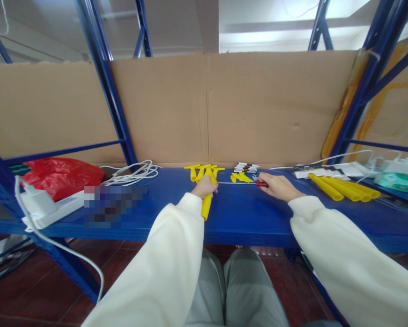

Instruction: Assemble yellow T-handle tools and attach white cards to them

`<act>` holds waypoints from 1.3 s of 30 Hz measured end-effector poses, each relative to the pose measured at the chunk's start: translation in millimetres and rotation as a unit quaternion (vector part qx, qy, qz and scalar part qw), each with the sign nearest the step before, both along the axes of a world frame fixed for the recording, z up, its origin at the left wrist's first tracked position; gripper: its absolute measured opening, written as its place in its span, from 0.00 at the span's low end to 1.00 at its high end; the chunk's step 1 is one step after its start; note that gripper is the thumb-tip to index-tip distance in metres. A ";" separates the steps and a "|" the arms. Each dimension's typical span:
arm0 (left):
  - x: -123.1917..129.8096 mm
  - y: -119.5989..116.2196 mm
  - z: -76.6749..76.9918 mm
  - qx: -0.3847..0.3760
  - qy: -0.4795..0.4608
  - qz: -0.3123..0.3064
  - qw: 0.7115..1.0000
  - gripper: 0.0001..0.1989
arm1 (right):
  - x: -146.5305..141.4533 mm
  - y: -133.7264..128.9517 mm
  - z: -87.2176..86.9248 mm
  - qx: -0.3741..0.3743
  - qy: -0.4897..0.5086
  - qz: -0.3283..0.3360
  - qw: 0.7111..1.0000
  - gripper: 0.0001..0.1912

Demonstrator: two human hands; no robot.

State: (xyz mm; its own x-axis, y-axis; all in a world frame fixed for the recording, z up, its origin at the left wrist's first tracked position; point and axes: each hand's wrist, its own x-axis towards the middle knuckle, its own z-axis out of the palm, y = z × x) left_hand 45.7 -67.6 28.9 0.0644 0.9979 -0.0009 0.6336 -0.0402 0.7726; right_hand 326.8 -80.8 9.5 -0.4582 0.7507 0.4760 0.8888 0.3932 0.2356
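Observation:
My left hand (205, 185) is wrapped round a yellow plastic tube (207, 208), which slants over the blue shelf top (176, 213). In my right hand (279, 185) is a screwdriver (262, 184) with a red handle. Its long thin shaft runs left toward the yellow tube; whether the tip touches it I cannot tell. Just behind my left hand lie several yellow T-shaped pieces (193, 172). Between the hands are small yellow parts (241, 177), a row of black-and-white cylinders (246, 167) and tiny silvery bits (255, 176).
Several yellow tubes (340, 188) lie at the right beside a white-and-black box (312, 171). At the left are a coiled white cable (139, 172), a red plastic bag (67, 175) and a power strip (61, 211). Cardboard (258, 109) closes off the back between blue posts.

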 end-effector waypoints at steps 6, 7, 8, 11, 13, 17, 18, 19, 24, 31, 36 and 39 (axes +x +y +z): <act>1.0 -5.0 3.4 0.007 -0.009 -0.003 1.000 0.13 | 0.5 0.9 -1.3 0.000 0.008 0.002 1.000 0.17; 1.1 -5.2 3.5 0.006 -0.008 -0.003 1.000 0.13 | 0.2 0.6 -1.3 -0.007 0.011 -0.001 1.000 0.18; 1.1 -5.1 3.5 0.006 -0.007 -0.002 1.000 0.13 | -0.2 0.3 -1.3 -0.010 0.015 -0.002 1.000 0.18; 0.9 -3.8 2.6 0.003 0.001 -0.001 1.000 0.12 | -0.7 -0.3 -0.8 -0.006 0.024 -0.014 1.000 0.15; 0.4 -2.5 1.6 0.001 -0.002 -0.001 1.000 0.10 | -0.6 -0.5 -0.2 -0.002 0.016 -0.026 1.000 0.12; -1.3 0.6 -0.7 -0.002 -0.017 -0.003 1.000 0.07 | -0.2 -0.8 0.6 -0.005 -0.002 -0.008 1.000 0.14; -1.8 1.4 -1.2 -0.003 -0.019 -0.005 1.000 0.06 | -0.2 -0.8 0.5 -0.009 0.001 0.000 1.000 0.16; -2.2 2.2 -1.8 -0.003 -0.020 -0.005 1.000 0.06 | -0.3 -0.8 0.4 -0.016 0.005 0.004 1.000 0.17; -2.1 5.0 -3.4 -0.005 -0.021 -0.003 1.000 0.06 | -2.2 -1.4 0.9 -0.047 0.014 -0.026 0.998 0.17; 0.2 3.4 -2.8 0.005 -0.010 0.006 1.000 0.09 | -3.4 -2.8 2.3 -0.026 -0.011 -0.038 0.999 0.13; -1.2 2.9 -2.5 0.001 -0.025 -0.007 1.000 0.07 | -1.9 -0.4 0.6 -0.061 0.000 -0.032 0.998 0.14; -1.1 2.4 -2.1 0.000 -0.010 -0.003 1.000 0.08 | -0.9 0.4 -0.1 -0.065 0.008 -0.032 0.997 0.11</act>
